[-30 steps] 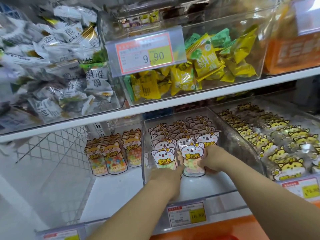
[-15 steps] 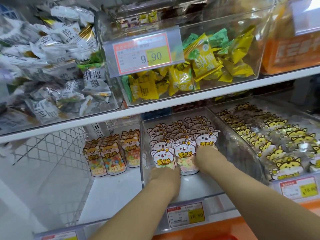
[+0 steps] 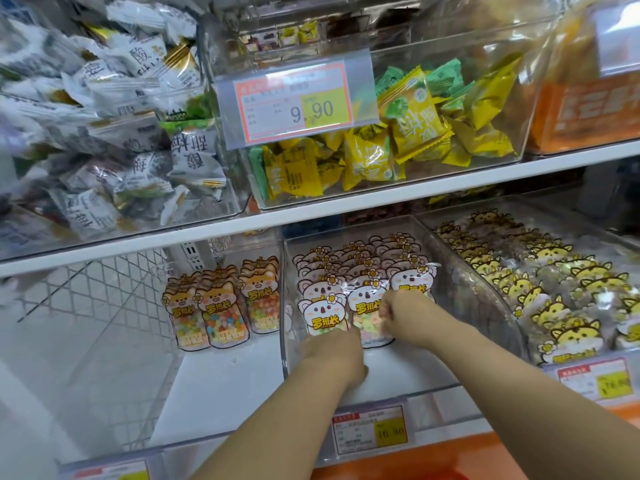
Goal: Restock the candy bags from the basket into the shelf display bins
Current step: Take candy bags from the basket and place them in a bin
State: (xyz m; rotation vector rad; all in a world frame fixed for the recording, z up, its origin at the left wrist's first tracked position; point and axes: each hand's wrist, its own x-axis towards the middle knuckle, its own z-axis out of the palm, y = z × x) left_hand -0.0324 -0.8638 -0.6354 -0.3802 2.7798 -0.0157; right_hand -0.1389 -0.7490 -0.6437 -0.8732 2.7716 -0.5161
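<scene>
Both of my hands reach into the clear middle bin (image 3: 485,306) on the lower shelf. It holds rows of white koala candy bags (image 3: 349,268) standing upright. My right hand (image 3: 405,317) has curled fingers on the front koala bag (image 3: 363,306) in the middle row. My left hand (image 3: 332,351) is at the base of the front left koala bag (image 3: 322,313), with its fingers hidden behind the hand. No basket is in view.
Left bin holds orange fox candy bags (image 3: 221,306); right bin holds yellow tiger bags (image 3: 554,299). Upper shelf bins hold white wrapped sweets (image 3: 104,133) and yellow-green packets (image 3: 398,140). Price tags (image 3: 370,429) hang on the bin fronts. A wire mesh panel (image 3: 86,289) is at left.
My right hand has slid left from the right-hand row onto the front middle koala bag. The left hand stays at the front left bag. The view has shifted slightly.
</scene>
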